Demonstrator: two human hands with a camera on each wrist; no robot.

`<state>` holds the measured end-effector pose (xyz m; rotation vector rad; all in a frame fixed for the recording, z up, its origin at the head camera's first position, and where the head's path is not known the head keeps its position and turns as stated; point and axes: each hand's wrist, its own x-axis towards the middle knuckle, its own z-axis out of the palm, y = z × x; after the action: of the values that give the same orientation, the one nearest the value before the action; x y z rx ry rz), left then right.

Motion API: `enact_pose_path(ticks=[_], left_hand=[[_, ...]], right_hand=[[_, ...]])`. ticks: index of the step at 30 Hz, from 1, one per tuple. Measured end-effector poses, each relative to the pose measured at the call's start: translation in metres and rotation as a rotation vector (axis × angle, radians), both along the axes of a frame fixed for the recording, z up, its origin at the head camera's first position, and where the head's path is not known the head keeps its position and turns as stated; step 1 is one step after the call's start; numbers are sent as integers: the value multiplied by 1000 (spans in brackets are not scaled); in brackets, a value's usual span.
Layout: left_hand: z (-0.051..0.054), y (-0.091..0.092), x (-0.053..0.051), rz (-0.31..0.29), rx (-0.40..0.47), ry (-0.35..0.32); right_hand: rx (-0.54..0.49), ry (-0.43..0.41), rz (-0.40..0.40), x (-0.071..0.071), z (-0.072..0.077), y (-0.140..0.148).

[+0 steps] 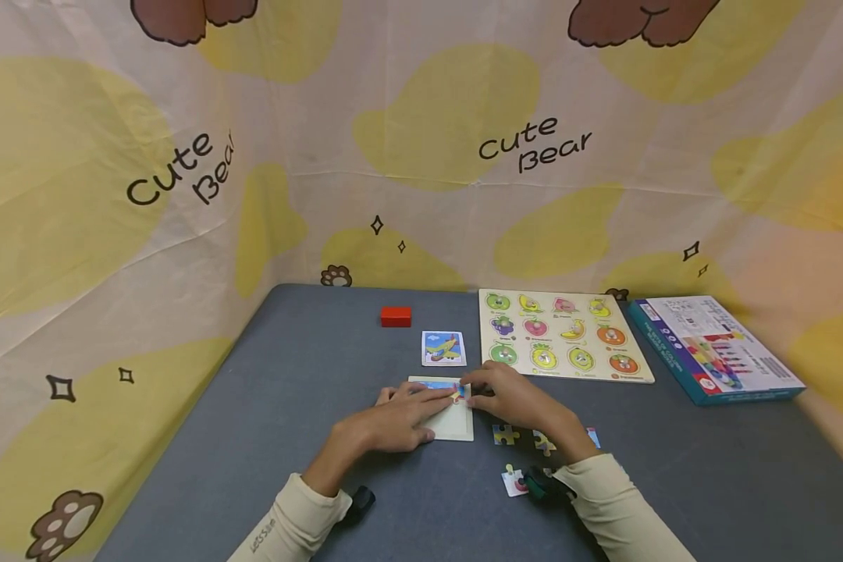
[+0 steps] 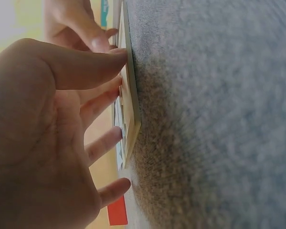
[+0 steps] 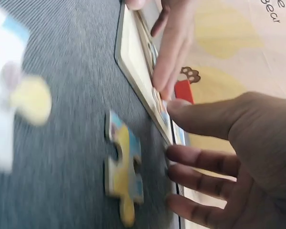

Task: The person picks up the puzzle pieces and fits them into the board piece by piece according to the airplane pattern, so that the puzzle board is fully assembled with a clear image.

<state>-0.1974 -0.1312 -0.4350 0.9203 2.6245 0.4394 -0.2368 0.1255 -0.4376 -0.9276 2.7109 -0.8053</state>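
Note:
A small cream puzzle tray (image 1: 453, 427) lies on the table, with blue-printed jigsaw pieces (image 1: 435, 385) along its far edge. My left hand (image 1: 402, 418) rests over the tray's left side, fingers extended onto the pieces. In the left wrist view its thumb (image 2: 93, 69) lies along the tray's near rim. At the tray's far right corner is my right hand (image 1: 518, 398), its thumb (image 3: 181, 110) touching or very near a piece there. Its other fingers stand apart, loosely bent. Loose jigsaw pieces (image 1: 506, 435) lie right of the tray; one yellow-and-blue piece (image 3: 122, 164) shows closely in the right wrist view.
Behind the tray lies a square airplane picture (image 1: 443, 349), with a red block (image 1: 396, 316) farther back. A fruit picture board (image 1: 565, 337) and a flat teal-edged box (image 1: 716, 347) occupy the back right. A printed curtain (image 1: 421, 156) encloses the grey table (image 1: 309, 351).

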Motion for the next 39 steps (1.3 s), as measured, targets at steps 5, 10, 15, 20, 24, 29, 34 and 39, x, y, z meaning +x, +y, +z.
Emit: enact_pose_path(ticks=[5,10,15,20,24,29,34,39], left_hand=[[-1,0,0,14,-7,-11],[-2,0,-1,24,12,-24],[-4,0,-2,24,18,-16],[-5,-1,-1,23,40,4],[-5,-1,-1,23,54,5],[-3,-1,-2,39,71,-2],[-1,-4,-4,59,114,-8],[4,-17,-9,99,172,-17]], right_hand=[[23,-31,23,5,3,19],[56,-53,-2,17,7,38],[95,-70,-21,29,8,53],[108,-68,-21,37,7,62],[107,-43,-22,39,4,64],[113,-28,-37,40,2,64],[110,-21,-51,41,1,63],[107,-15,-56,42,0,62]])
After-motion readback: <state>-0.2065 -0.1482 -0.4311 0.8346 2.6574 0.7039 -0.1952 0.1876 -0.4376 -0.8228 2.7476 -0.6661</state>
